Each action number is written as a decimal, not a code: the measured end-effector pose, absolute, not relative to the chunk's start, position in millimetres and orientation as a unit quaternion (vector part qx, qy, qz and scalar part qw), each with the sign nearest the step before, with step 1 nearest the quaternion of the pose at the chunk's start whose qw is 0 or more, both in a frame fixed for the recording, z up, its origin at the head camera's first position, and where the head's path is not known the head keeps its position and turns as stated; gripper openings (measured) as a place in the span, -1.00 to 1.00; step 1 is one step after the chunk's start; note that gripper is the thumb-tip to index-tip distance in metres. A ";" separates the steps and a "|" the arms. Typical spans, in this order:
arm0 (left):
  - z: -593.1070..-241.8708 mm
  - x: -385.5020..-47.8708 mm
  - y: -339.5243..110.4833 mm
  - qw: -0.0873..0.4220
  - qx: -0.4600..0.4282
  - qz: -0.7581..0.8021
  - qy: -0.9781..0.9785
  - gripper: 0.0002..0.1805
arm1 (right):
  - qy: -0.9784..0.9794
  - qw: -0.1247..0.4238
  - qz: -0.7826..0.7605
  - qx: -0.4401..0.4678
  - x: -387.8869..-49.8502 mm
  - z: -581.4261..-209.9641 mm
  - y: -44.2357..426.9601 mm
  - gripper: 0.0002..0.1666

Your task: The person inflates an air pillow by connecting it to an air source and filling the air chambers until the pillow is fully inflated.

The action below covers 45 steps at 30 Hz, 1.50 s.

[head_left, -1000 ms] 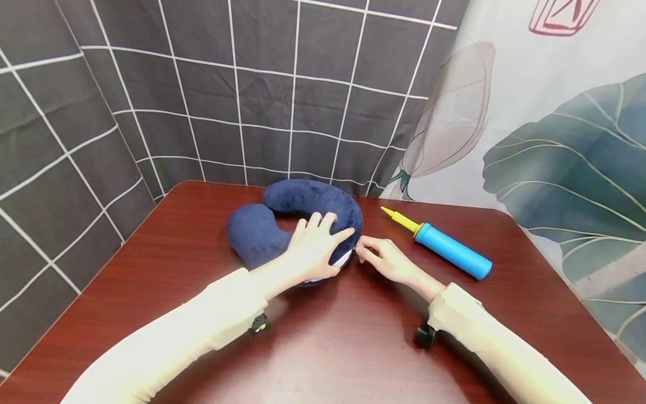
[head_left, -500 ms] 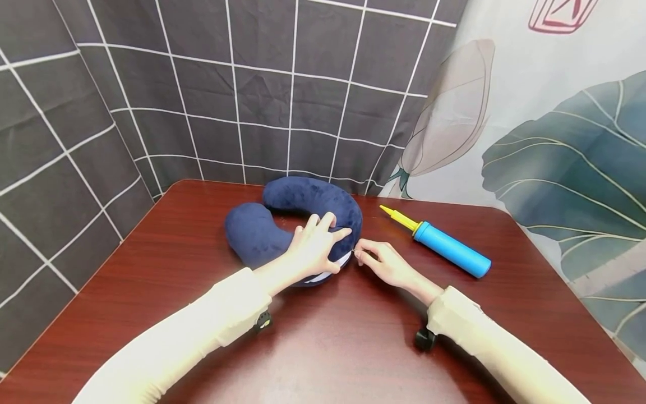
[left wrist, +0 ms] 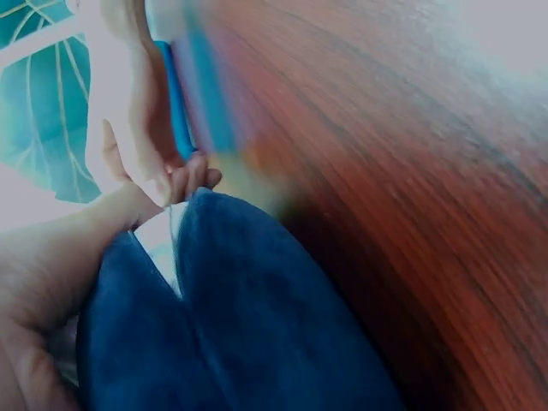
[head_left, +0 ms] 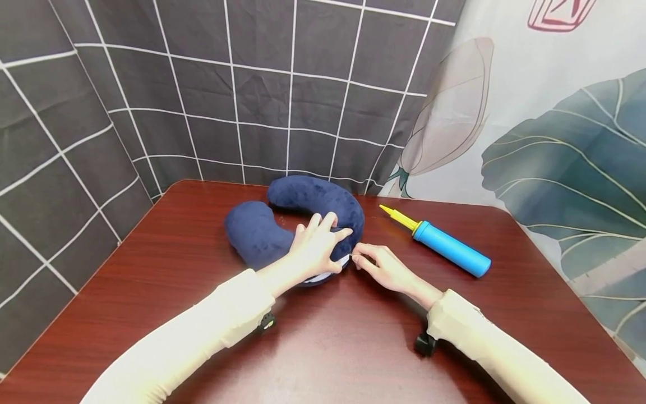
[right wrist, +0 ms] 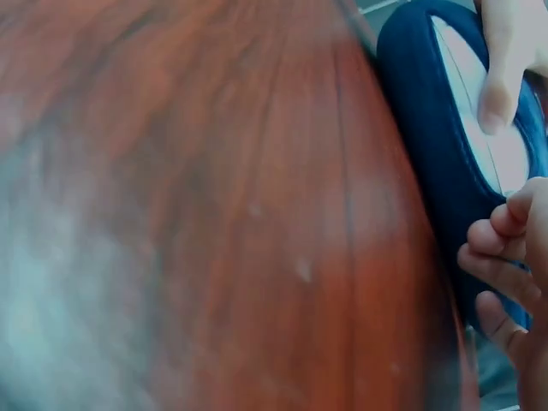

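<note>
A navy U-shaped neck pillow (head_left: 254,233) lies on the table, its curved side toward me. Along that side an unzipped slit bares a white inner (right wrist: 458,73). My left hand (head_left: 314,247) grips the pillow from above, fingers over the top and thumb pressed against the white part at the slit. At the right end of the slit my right hand (head_left: 384,268) pinches a small zipper pull, mostly hidden by the fingertips. In the left wrist view the white inner (left wrist: 163,244) narrows to a point between two navy edges.
A blue hand pump (head_left: 451,248) with a yellow nozzle lies right of the pillow, beyond my right hand. Behind the reddish-brown table (head_left: 313,348) hang a dark grid-patterned cloth (head_left: 262,95) and a leaf-print cloth (head_left: 570,168).
My right hand has moved slightly left and toward me along the slit, and less white shows at its right end. My left hand keeps its place on the pillow.
</note>
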<state>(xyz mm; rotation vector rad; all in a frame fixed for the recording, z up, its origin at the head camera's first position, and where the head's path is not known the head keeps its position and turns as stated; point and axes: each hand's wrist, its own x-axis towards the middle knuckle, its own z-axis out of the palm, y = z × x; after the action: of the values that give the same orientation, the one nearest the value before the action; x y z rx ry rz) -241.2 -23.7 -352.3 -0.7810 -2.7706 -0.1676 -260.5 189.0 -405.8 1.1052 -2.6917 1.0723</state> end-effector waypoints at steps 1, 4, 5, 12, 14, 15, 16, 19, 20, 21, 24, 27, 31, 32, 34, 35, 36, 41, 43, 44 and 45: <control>-352.8 -239.9 -23.6 0.136 -0.274 -0.052 -0.951 -0.31 | -0.869 0.019 0.345 0.355 -260.8 -406.0 190.0 -0.81; -354.6 -235.0 -25.2 0.170 -0.289 -0.029 -0.942 -0.29 | -0.875 0.014 0.341 0.345 -261.3 -405.5 191.8 -0.80; -355.8 -233.1 -26.5 0.185 -0.295 -0.024 -0.937 -0.29 | -0.877 0.013 0.337 0.341 -261.6 -405.2 192.1 -0.80; -363.2 -221.5 -39.7 0.263 -0.309 -0.028 -0.913 -0.41 | -0.885 0.013 0.329 0.328 -263.2 -401.4 190.9 -0.82; -365.2 -220.9 -41.7 0.273 -0.310 -0.035 -0.910 -0.45 | -0.884 0.016 0.329 0.332 -263.8 -401.2 190.0 -0.82; -366.3 -221.2 -42.3 0.276 -0.309 -0.038 -0.909 -0.47 | -0.883 0.016 0.329 0.334 -263.8 -401.1 189.6 -0.82; -367.2 -221.7 -42.1 0.277 -0.307 -0.042 -0.910 -0.49 | -0.882 0.016 0.330 0.336 -263.7 -401.3 189.6 -0.82; -369.0 -223.8 -40.7 0.274 -0.301 -0.045 -0.912 -0.53 | -0.880 0.012 0.331 0.339 -263.0 -402.0 189.9 -0.81; -369.2 -224.5 -40.0 0.272 -0.300 -0.046 -0.913 -0.53 | -0.880 0.011 0.333 0.339 -262.6 -402.0 190.1 -0.80; -369.4 -225.2 -39.4 0.272 -0.299 -0.047 -0.913 -0.54 | -0.880 0.010 0.334 0.339 -262.1 -401.8 190.3 -0.80; -369.4 -226.5 -37.8 0.266 -0.297 -0.047 -0.916 -0.54 | -0.879 0.012 0.335 0.339 -261.1 -401.5 190.6 -0.80; -369.8 -226.2 -36.5 0.264 -0.295 -0.051 -0.917 -0.55 | -0.878 0.017 0.336 0.340 -259.8 -401.8 190.4 -0.80; -371.3 -224.6 -35.1 0.255 -0.292 -0.061 -0.920 -0.57 | -0.877 0.019 0.339 0.341 -258.2 -403.7 188.8 -0.80; -371.9 -224.4 -35.0 0.253 -0.290 -0.063 -0.921 -0.58 | -0.876 0.018 0.341 0.341 -257.9 -404.4 188.2 -0.79; -372.9 -224.1 -34.5 0.252 -0.288 -0.068 -0.921 -0.59 | -0.873 0.017 0.346 0.342 -257.0 -405.5 187.8 -0.79; -373.2 -223.9 -34.2 0.253 -0.288 -0.069 -0.921 -0.60 | -0.872 0.016 0.348 0.344 -256.4 -405.8 187.8 -0.79; -373.4 -223.8 -34.0 0.255 -0.289 -0.070 -0.920 -0.60 | -0.870 0.014 0.352 0.345 -255.8 -406.1 188.1 -0.79; -372.5 -223.0 -33.1 0.266 -0.290 -0.069 -0.917 -0.62 | -0.866 0.010 0.355 0.353 -252.5 -404.9 190.2 -0.80; -371.8 -222.6 -32.8 0.266 -0.290 -0.069 -0.917 -0.62 | -0.868 0.008 0.351 0.351 -251.5 -403.9 190.5 -0.80; -371.3 -222.1 -32.7 0.266 -0.290 -0.068 -0.917 -0.61 | -0.871 0.007 0.347 0.347 -250.9 -403.2 190.4 -0.80; -371.0 -221.7 -32.4 0.267 -0.290 -0.067 -0.917 -0.61 | -0.874 0.007 0.344 0.344 -250.7 -403.0 190.3 -0.79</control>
<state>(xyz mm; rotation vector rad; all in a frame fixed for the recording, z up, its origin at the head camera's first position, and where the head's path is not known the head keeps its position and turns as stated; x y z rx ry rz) -221.7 -32.4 -371.0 -0.7842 -2.4745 -0.1803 -250.7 190.3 -403.0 1.0760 -2.7320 1.0751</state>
